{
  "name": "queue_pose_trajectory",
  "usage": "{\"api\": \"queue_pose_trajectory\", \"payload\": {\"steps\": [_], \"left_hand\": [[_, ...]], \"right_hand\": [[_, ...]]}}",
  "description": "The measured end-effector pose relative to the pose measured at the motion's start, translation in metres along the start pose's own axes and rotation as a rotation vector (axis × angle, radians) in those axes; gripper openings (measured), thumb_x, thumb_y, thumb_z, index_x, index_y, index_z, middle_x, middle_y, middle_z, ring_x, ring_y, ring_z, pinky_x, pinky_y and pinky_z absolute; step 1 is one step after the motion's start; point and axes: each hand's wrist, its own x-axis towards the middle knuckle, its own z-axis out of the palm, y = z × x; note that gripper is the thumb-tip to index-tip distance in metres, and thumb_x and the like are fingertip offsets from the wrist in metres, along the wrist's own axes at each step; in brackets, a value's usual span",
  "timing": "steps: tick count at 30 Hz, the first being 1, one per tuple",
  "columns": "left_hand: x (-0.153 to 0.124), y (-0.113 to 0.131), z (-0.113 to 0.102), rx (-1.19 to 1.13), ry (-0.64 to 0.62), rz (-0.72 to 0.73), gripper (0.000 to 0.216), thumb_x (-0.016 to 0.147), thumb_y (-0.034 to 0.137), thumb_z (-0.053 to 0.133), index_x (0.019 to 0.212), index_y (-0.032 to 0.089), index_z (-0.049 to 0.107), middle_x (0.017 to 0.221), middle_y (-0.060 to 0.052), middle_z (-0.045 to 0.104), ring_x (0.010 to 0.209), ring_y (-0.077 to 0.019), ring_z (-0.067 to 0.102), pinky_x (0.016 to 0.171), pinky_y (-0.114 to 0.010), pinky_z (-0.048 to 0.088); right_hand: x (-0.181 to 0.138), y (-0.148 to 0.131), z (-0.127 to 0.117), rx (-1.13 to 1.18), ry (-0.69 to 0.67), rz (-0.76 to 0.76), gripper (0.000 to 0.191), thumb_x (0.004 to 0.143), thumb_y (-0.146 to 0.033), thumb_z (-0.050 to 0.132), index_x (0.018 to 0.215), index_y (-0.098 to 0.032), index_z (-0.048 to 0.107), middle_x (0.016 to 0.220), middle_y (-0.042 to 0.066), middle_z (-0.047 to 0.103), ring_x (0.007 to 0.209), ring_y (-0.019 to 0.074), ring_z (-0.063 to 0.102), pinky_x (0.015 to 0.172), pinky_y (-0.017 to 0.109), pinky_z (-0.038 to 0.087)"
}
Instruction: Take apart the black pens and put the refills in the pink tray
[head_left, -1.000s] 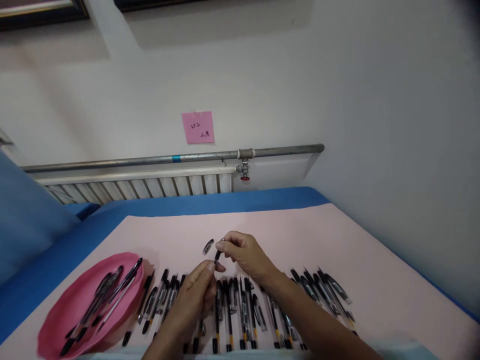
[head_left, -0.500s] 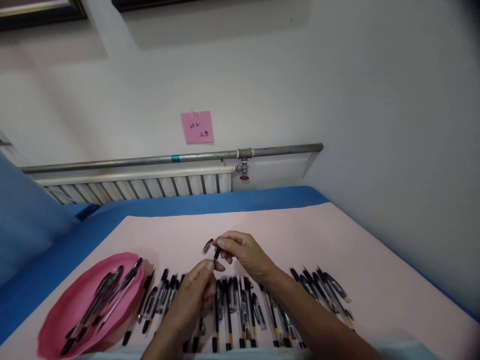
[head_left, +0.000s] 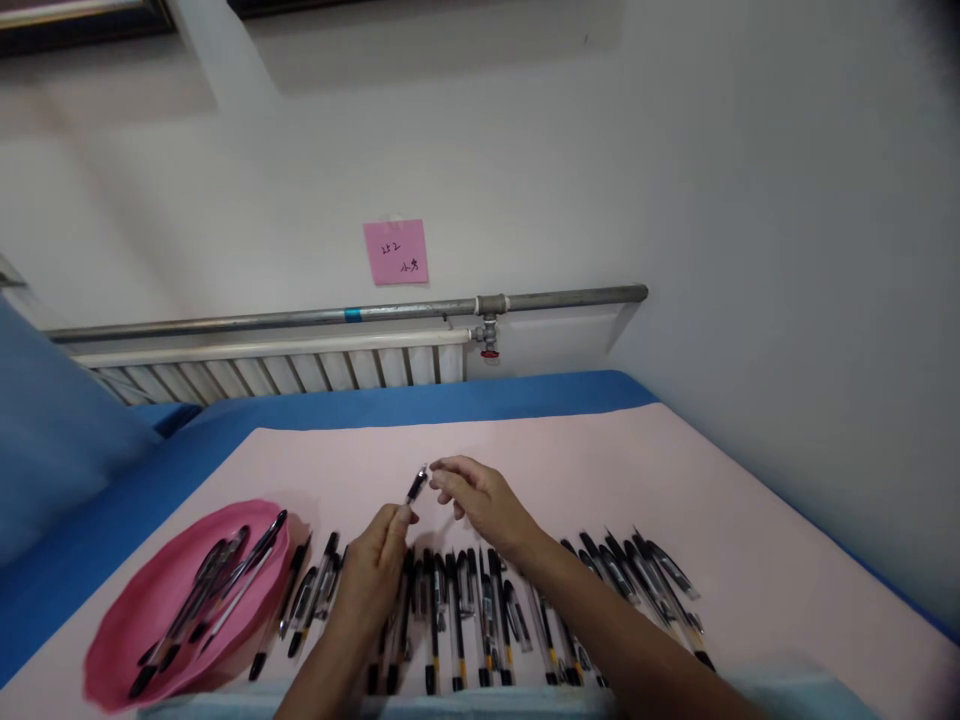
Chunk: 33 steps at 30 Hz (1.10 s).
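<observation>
My left hand (head_left: 377, 560) is closed around a pen (head_left: 417, 485), which sticks up and slightly right from the thumb and forefinger. Its upper end looks dark with a clear, shiny covering. Just right of that end, my right hand (head_left: 472, 495) has bent, loosely parted fingers and nothing visible in them. Whether its fingertips touch the pen I cannot tell. Below both hands lies a row of pen parts (head_left: 457, 620), black-ended barrels and loose clear caps with black clips. My left hand and forearm hide some of them.
On the left a pink plate (head_left: 112, 625) holds several pens (head_left: 202, 590). More pen parts (head_left: 637, 570) lie to the right of my right forearm. Pink paper (head_left: 600, 460) covers the blue table (head_left: 450, 399). Behind it are a radiator (head_left: 337, 372) and a pipe (head_left: 570, 299).
The cap near my right fingers no longer shows separately; a clear covering now shows on the pen's end. My left hand has moved slightly left and down, and my right fingers have left the pen's dark end.
</observation>
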Motion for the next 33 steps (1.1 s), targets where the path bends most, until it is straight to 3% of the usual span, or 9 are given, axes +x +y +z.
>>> {"api": "queue_pose_trajectory", "payload": {"steps": [3, 6, 12, 14, 17, 25, 33], "left_hand": [[0.011, -0.011, -0.002, 0.115, 0.087, -0.008, 0.035, 0.083, 0.047, 0.032, 0.073, 0.02, 0.052, 0.054, 0.005, 0.043, 0.052, -0.0132, 0.042, 0.051, -0.023, 0.032], [0.023, -0.023, 0.0, 0.266, 0.117, 0.072, 0.03, 0.082, 0.04, 0.035, 0.072, 0.019, 0.053, 0.066, -0.001, 0.055, 0.065, -0.017, 0.052, 0.061, -0.027, 0.039], [0.044, -0.037, 0.01, 0.258, 0.054, 0.163, 0.034, 0.084, 0.033, 0.032, 0.101, 0.016, 0.055, 0.103, -0.009, 0.061, 0.097, -0.0198, 0.055, 0.084, -0.033, 0.04], [0.047, -0.036, 0.013, 0.307, -0.006, 0.186, 0.035, 0.084, 0.031, 0.032, 0.107, 0.016, 0.053, 0.114, -0.01, 0.057, 0.107, -0.0194, 0.05, 0.09, -0.033, 0.037], [0.05, -0.03, 0.018, 0.466, -0.094, 0.184, 0.03, 0.084, 0.028, 0.034, 0.1, 0.018, 0.058, 0.122, -0.01, 0.052, 0.116, -0.0203, 0.043, 0.094, -0.036, 0.032], [0.05, -0.024, 0.02, 0.592, -0.087, 0.178, 0.023, 0.082, 0.021, 0.039, 0.078, 0.016, 0.061, 0.092, -0.008, 0.063, 0.092, -0.0199, 0.055, 0.082, -0.033, 0.036], [0.052, -0.027, 0.013, 0.54, 0.037, 0.21, 0.027, 0.085, 0.02, 0.034, 0.088, 0.013, 0.06, 0.094, -0.01, 0.061, 0.089, -0.0172, 0.056, 0.08, -0.028, 0.041]], "right_hand": [[0.004, 0.005, -0.004, -0.077, 0.017, 0.023, 0.026, 0.077, -0.034, 0.051, 0.094, -0.016, 0.06, 0.075, 0.002, 0.061, 0.066, 0.0126, 0.055, 0.057, 0.023, 0.04], [0.007, 0.014, -0.005, -0.23, -0.017, -0.006, 0.021, 0.079, -0.03, 0.049, 0.088, -0.016, 0.062, 0.075, 0.002, 0.061, 0.07, 0.0138, 0.056, 0.063, 0.026, 0.042], [0.007, 0.038, -0.002, -0.727, -0.103, -0.362, 0.026, 0.079, -0.015, 0.046, 0.101, -0.016, 0.06, 0.101, 0.008, 0.06, 0.096, 0.0196, 0.05, 0.087, 0.035, 0.037], [0.007, 0.043, -0.003, -0.8, -0.137, -0.38, 0.028, 0.079, -0.013, 0.044, 0.103, -0.014, 0.059, 0.101, 0.01, 0.06, 0.095, 0.0197, 0.05, 0.087, 0.035, 0.037], [0.007, 0.046, -0.004, -0.815, -0.164, -0.366, 0.027, 0.079, -0.011, 0.043, 0.102, -0.014, 0.058, 0.1, 0.01, 0.059, 0.094, 0.0188, 0.051, 0.086, 0.033, 0.039], [0.007, 0.046, -0.006, -0.783, -0.201, -0.327, 0.028, 0.076, -0.008, 0.046, 0.099, -0.017, 0.059, 0.099, 0.007, 0.059, 0.094, 0.0174, 0.051, 0.086, 0.031, 0.039], [0.011, 0.042, -0.011, -0.813, -0.106, -0.288, 0.025, 0.077, -0.013, 0.047, 0.098, -0.014, 0.061, 0.094, 0.009, 0.06, 0.089, 0.0175, 0.053, 0.081, 0.03, 0.041]]}}
